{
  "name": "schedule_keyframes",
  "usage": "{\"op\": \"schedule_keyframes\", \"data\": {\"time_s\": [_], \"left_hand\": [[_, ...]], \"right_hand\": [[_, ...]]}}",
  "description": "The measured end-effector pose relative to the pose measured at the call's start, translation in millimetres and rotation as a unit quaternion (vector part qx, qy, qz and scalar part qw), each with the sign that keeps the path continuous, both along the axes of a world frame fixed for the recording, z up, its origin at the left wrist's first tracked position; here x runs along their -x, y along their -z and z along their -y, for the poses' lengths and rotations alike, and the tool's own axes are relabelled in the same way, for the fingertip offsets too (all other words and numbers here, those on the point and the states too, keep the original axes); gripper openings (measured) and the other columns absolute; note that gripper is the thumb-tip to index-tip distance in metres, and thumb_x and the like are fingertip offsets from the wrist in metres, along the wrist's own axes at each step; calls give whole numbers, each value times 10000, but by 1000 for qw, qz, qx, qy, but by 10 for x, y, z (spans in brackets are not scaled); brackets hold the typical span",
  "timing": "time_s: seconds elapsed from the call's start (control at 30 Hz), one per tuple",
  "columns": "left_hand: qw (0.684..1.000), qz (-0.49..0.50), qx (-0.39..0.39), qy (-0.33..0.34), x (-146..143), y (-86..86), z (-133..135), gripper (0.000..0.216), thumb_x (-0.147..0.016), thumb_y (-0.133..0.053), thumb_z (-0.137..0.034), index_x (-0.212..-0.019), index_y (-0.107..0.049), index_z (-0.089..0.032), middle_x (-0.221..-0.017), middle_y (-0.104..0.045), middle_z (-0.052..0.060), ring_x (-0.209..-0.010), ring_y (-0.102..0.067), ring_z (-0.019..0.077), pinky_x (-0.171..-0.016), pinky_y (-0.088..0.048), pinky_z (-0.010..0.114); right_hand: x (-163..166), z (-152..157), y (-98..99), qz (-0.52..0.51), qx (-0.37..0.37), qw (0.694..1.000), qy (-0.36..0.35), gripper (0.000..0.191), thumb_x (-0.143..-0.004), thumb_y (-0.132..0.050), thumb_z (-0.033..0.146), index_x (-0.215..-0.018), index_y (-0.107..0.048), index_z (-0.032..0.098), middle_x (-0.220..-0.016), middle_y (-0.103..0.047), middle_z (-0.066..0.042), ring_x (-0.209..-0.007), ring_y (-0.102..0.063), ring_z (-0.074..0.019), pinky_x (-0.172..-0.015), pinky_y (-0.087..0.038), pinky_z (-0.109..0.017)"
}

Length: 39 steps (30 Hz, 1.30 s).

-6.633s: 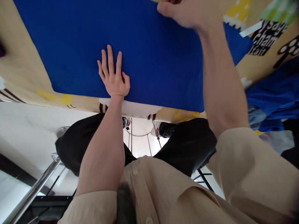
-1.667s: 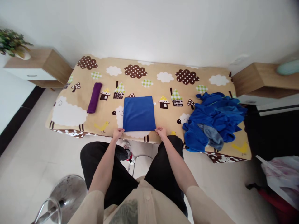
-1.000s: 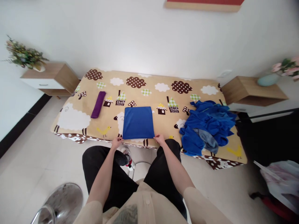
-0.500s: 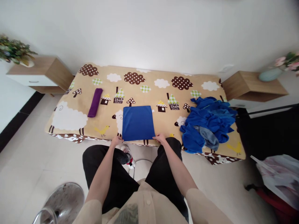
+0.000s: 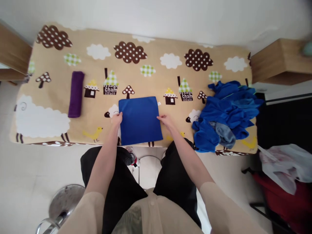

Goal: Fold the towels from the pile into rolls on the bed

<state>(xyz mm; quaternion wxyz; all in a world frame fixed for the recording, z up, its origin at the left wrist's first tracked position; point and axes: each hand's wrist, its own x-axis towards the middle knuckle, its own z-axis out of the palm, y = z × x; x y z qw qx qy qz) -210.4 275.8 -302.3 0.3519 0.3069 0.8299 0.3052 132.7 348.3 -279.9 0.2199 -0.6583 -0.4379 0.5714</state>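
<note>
With your left hand point(image 5: 116, 120) and right hand point(image 5: 166, 120) you are pinching opposite edges of the flat square blue fabric cloth point(image 5: 140, 122) lying on the beige printed fabric cover point(image 5: 143, 87), seemingly straightening it, which is probably calling for even tension next.

**It Was White Behind and Pale Below**

A plain white wall point(image 5: 156, 18) ran behind a long table point(image 5: 146, 84), whose beige cover point(image 5: 57, 61) bore printed clouds, mushrooms, little houses and sheep. A wood-toned cabinet point(image 5: 270, 60) stood by its far right corner; part of a second cabinet point(image 5: 13, 48), in similar wood, showed at the left. The floor point(image 5: 26, 172) was pale, with faint seams. Nearer, at lower left, a round metal base point(image 5: 60, 196) rested on it, bearing a stem. The light was soft and even.
</note>
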Motion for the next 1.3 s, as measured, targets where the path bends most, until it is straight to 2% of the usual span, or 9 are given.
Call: {"op": "schedule_keyframes", "data": {"time_s": [0.23,0.5,0.7,0.83,0.93,1.07,1.17,1.23,1.3], "left_hand": [[994,-52,-68,-65,299,397,-810,320,-906,-619,-475,-884,-685,-162,-909,-707,123,-932,-681,285,-934,-496,431],[993,-31,-105,-42,462,496,-991,426,-815,-764,-567,-892,-683,-156,-956,-693,127,-1019,-658,312,-980,-497,469],[996,22,-80,34,621,402,-1121,443,-673,-945,-393,-895,-650,-149,-919,-660,101,-1002,-653,315,-970,-492,511],[995,40,-25,85,648,279,-1145,371,-821,-844,-366,-848,-609,-80,-976,-649,110,-1054,-643,268,-1015,-469,505],[997,-18,12,78,543,134,-1190,253,-847,-811,-197,-911,-594,-83,-976,-655,67,-970,-632,176,-1032,-488,475],[989,-105,-94,36,245,-67,-1263,193,-938,-684,-153,-1098,-580,-125,-1086,-647,45,-1020,-605,131,-1064,-487,431],[966,-184,-171,63,-109,-158,-1191,338,-1008,-535,-175,-1339,-511,-111,-1459,-513,127,-1392,-433,178,-1254,-279,504],[948,-200,-182,166,-335,-147,-1051,455,-1011,-490,-193,-1459,-465,-119,-1650,-343,118,-1561,-217,200,-1320,-51,531],[927,-171,-175,284,-456,-68,-864,509,-1007,-500,-258,-1504,-469,-154,-1700,-286,70,-1609,-115,198,-1329,41,498]], "right_hand": [[413,-965,410,77,-107,991,2,271,-816,-776,360,-961,-640,177,-850,-695,-45,-829,-673,-195,-899,-561,-394],[344,-1456,630,190,-212,951,-123,282,-939,-646,448,-1015,-699,182,-1022,-669,-110,-1198,-596,-301,-1126,-426,-608],[355,-1492,606,171,-218,942,-190,475,-938,-642,517,-1128,-687,84,-1097,-663,-153,-1242,-598,-314,-1132,-428,-581],[413,-1545,586,156,-183,949,-202,476,-908,-692,507,-1107,-687,74,-1069,-676,-136,-1164,-646,-287,-1080,-494,-514],[433,-1616,485,158,-181,951,-196,446,-949,-635,503,-1099,-675,85,-1071,-686,-124,-1144,-653,-275,-1049,-520,-504],[573,-1525,221,303,-201,925,-114,393,-1058,-446,398,-1201,-625,79,-1216,-650,-170,-1283,-569,-308,-1102,-452,-596],[738,-1154,135,346,-290,884,-120,480,-1101,-280,386,-1407,-518,103,-1495,-493,-207,-1485,-383,-314,-1204,-310,-639],[767,-848,203,308,-339,862,-218,545,-1103,-239,450,-1506,-450,150,-1621,-377,-170,-1570,-253,-289,-1264,-203,-624],[685,-627,338,277,-350,839,-311,587,-1094,-238,510,-1559,-409,195,-1669,-331,-121,-1599,-190,-263,-1293,-133,-601]]}}
